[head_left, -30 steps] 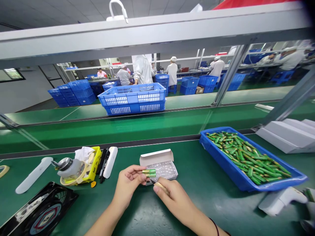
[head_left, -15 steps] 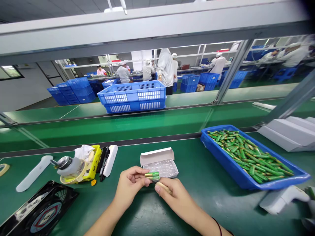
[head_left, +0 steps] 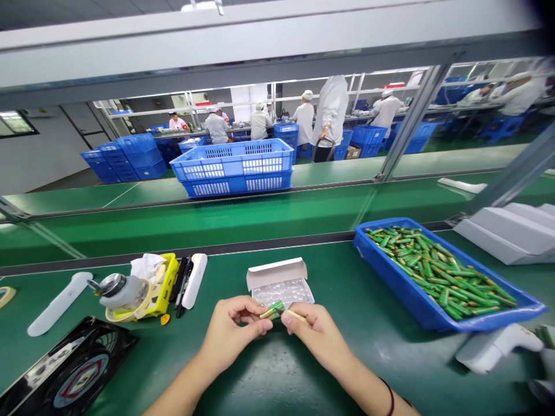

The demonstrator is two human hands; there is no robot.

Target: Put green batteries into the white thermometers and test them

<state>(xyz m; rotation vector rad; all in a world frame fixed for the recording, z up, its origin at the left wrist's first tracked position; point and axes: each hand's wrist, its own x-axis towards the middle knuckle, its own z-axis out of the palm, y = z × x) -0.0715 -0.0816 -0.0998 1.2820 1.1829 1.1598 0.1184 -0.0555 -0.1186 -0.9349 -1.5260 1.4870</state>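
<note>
My left hand (head_left: 228, 332) pinches green and gold AA-type batteries (head_left: 272, 309) between thumb and fingers, tilted up to the right. In my right hand (head_left: 323, 338) is a small tool with a pale wooden handle (head_left: 295, 316). Its dark tip is at the batteries' right end; I cannot tell its exact kind. Just behind both hands lies an open white cardboard box (head_left: 277, 273) with a clear moulded plastic insert (head_left: 288, 290). A blue tray (head_left: 390, 283) heaped with similar green batteries (head_left: 433, 271) stands to the right.
On the left are a metal-topped bottle (head_left: 115, 289), a yellow basket (head_left: 168, 289), black markers (head_left: 184, 283) and a black fan-like unit (head_left: 73, 370). A white handheld device (head_left: 494, 349) lies at right near folded white cardboard (head_left: 507, 231). Blue crates (head_left: 234, 167) stand beyond; people work behind.
The batteries have turned from nearly level to tilted, and the tool's tip has moved to their right end. My right hand has shifted slightly right. A background person has moved right.
</note>
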